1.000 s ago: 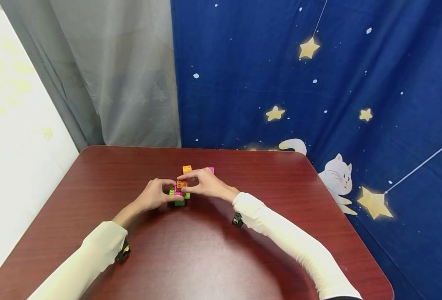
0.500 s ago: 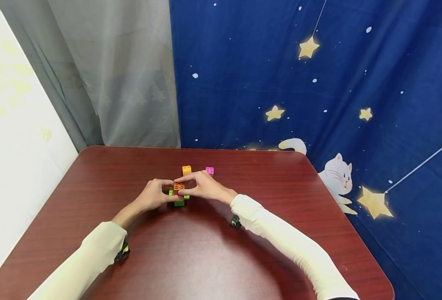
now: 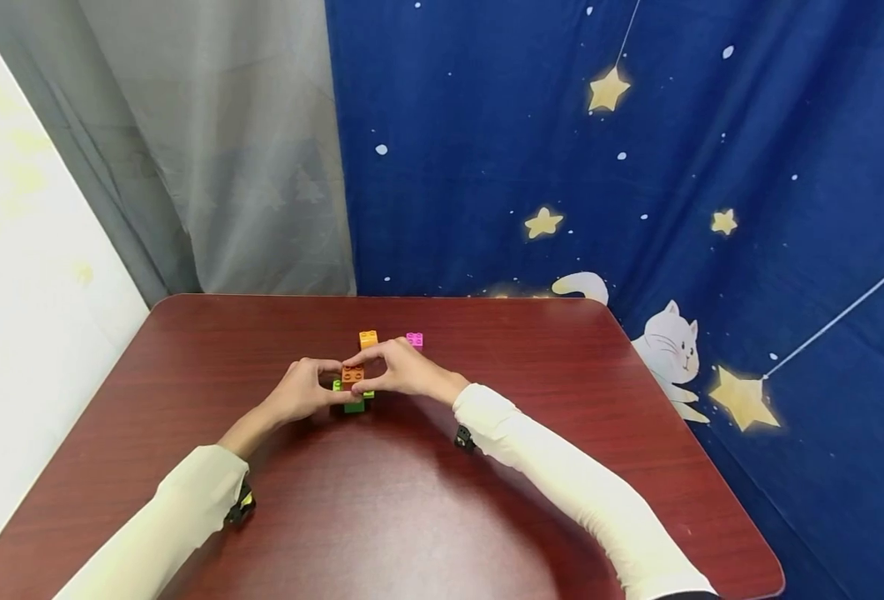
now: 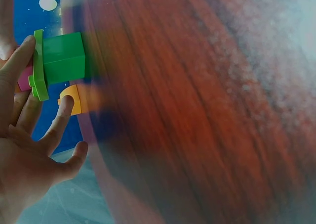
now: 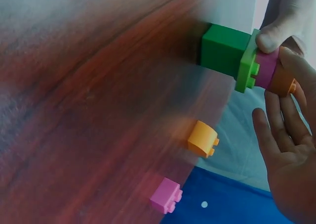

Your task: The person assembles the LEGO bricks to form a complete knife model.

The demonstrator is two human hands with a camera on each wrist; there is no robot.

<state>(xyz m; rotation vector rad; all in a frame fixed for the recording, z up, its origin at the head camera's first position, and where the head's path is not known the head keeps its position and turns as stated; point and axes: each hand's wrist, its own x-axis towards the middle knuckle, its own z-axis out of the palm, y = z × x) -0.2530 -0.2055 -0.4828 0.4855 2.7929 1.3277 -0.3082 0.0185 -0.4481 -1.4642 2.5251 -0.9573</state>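
Note:
A small stack of toy building bricks stands on the table under both hands. A dark green block (image 5: pixel 224 48) is at its base, with a lime green plate (image 5: pixel 246 63) above it. Over the plate come a magenta brick (image 5: pixel 267 68) and, on top, an orange brick (image 3: pixel 352 374). My left hand (image 3: pixel 301 392) holds the stack around the magenta brick, with thumb and fingers on opposite sides. My right hand (image 3: pixel 404 371) pinches the orange brick between thumb and fingers. In the head view, the hands hide most of the magenta brick.
Behind the stack is a yellow-orange brick (image 3: pixel 368 339) with a curved side. A pink brick (image 3: pixel 415 340) lies farther right, beyond my right hand. The dark red tabletop (image 3: pixel 404 517) reaches back to grey and blue curtains (image 3: pixel 471 150).
My right hand has brought the orange brick slightly left and down onto the magenta brick, whose top is now covered. The left hand keeps its hold. The head view has shifted slightly.

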